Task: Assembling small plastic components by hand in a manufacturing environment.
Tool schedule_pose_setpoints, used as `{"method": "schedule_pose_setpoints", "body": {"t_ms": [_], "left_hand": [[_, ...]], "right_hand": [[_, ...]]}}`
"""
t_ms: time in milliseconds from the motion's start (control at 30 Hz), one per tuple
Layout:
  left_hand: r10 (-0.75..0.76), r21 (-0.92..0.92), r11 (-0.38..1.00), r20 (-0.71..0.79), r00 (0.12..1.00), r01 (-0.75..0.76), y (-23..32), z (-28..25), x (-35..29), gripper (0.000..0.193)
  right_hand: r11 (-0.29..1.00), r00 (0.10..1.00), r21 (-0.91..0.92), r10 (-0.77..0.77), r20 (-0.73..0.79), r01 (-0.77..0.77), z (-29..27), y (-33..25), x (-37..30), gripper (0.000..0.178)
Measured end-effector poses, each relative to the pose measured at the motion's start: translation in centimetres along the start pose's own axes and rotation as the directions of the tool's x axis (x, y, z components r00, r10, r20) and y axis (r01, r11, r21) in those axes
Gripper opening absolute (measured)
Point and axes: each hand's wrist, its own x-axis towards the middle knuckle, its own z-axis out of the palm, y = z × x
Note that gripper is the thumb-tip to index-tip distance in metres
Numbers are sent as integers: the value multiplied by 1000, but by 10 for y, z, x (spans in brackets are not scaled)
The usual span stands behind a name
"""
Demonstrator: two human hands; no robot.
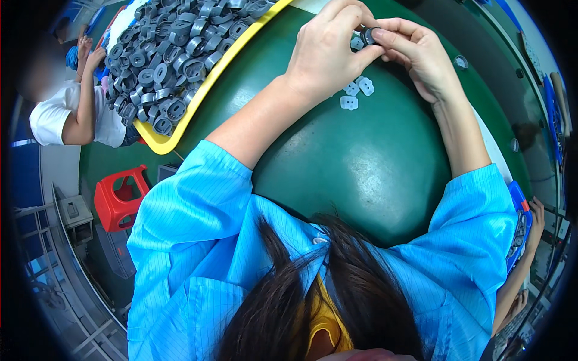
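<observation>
At the far side of the green table (pixel 355 162), my left hand (pixel 328 51) and my right hand (pixel 424 60) meet around a small dark grey plastic part (pixel 367 36). Fingertips of both hands pinch it from either side, and they hide much of its shape. Just below the hands, several small translucent white plates with holes (pixel 349 103) lie on the tabletop. Another white piece (pixel 356 43) shows between the hands, close to the grey part; I cannot tell whether it touches it.
To the left stands a yellow-rimmed tray (pixel 161 143) heaped with grey ring-shaped plastic parts (pixel 171 54). Beyond it sits a person in a white shirt (pixel 60 114). A red stool (pixel 120 198) is on the floor. At right, another person's arm (pixel 521 271) is beside a blue tray (pixel 519 228).
</observation>
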Motion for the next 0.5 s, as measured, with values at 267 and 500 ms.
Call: {"method": "schedule_pose_setpoints", "body": {"t_ms": [267, 500], "left_hand": [[216, 31, 974, 160, 963, -224, -11, -3, 3, 31], [221, 232, 945, 60, 973, -229, -18, -3, 3, 32]], "right_hand": [[975, 949, 39, 205, 238, -221, -28, -12, -4, 19], [955, 991, -272, -131, -35, 117, 1, -14, -11, 19]]}}
